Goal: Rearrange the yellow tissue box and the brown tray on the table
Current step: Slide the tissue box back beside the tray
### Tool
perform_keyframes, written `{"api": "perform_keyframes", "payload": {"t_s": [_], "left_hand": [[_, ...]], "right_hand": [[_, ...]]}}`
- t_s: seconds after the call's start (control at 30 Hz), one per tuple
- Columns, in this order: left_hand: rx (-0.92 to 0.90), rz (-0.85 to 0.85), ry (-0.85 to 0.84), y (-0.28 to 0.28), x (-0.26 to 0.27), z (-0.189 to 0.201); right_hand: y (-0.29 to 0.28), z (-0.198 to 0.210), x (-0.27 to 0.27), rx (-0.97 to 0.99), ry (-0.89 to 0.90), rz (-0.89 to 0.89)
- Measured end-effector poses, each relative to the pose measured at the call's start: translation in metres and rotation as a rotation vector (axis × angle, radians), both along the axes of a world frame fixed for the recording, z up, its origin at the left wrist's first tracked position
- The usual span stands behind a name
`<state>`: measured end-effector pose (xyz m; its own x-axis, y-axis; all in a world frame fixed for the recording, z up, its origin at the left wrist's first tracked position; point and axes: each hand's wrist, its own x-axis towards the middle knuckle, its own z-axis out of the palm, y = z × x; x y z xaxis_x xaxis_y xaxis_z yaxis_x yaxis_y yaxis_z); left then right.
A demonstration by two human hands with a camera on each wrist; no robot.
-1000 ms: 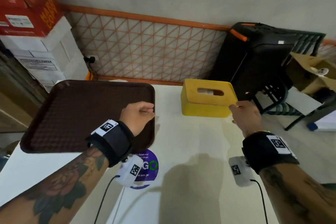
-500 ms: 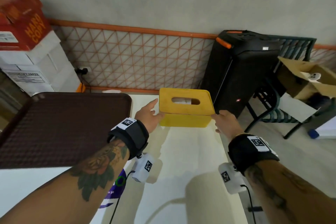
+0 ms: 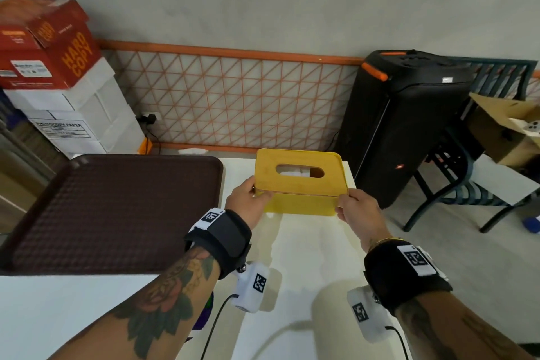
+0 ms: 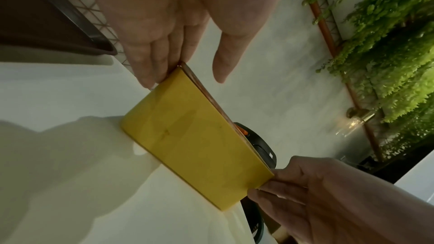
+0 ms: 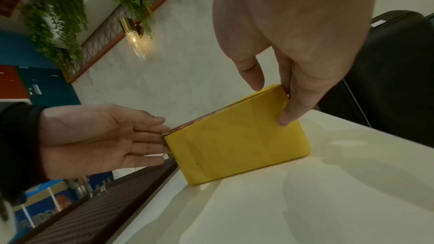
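The yellow tissue box with an oval slot in its lid stands at the far edge of the white table. My left hand presses straight fingers flat against its left end, the thumb hovering above the lid. My right hand lays its fingers along the right end, thumb over the lid's edge. From the wrist views the box sits between both palms. The brown tray lies flat on the table to the left, its corner near the box.
A tall black speaker stands just right of the table's far corner. Stacked paper cartons rise at the back left, and an orange lattice panel lines the wall. A cardboard box rests on a dark chair at the right.
My left hand has let go of the tray, which now lies flat, and has moved right onto the box's left end. The right hand has settled against the right end.
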<state>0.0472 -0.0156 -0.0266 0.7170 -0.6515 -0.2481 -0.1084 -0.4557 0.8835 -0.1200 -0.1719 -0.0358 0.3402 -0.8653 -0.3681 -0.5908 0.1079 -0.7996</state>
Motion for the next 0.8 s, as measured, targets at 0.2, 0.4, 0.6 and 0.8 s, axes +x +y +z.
{"api": "perform_keyframes", "payload": {"t_s": [0.2, 0.4, 0.6, 0.8], "left_hand": [[0.012, 0.038, -0.057, 0.013, 0.019, 0.001], [0.005, 0.015, -0.05, 0.016, 0.026, -0.001], [0.008, 0.001, -0.057, 0.016, 0.028, -0.005], [0.017, -0.006, -0.079, 0.016, 0.028, -0.007]], "right_hand": [[0.023, 0.01, 0.024, -0.034, -0.009, 0.023], [0.023, 0.01, 0.029, -0.023, 0.002, 0.012], [0.023, 0.014, 0.03, -0.023, 0.033, 0.043], [0.018, 0.013, 0.03, -0.014, 0.064, 0.084]]}}
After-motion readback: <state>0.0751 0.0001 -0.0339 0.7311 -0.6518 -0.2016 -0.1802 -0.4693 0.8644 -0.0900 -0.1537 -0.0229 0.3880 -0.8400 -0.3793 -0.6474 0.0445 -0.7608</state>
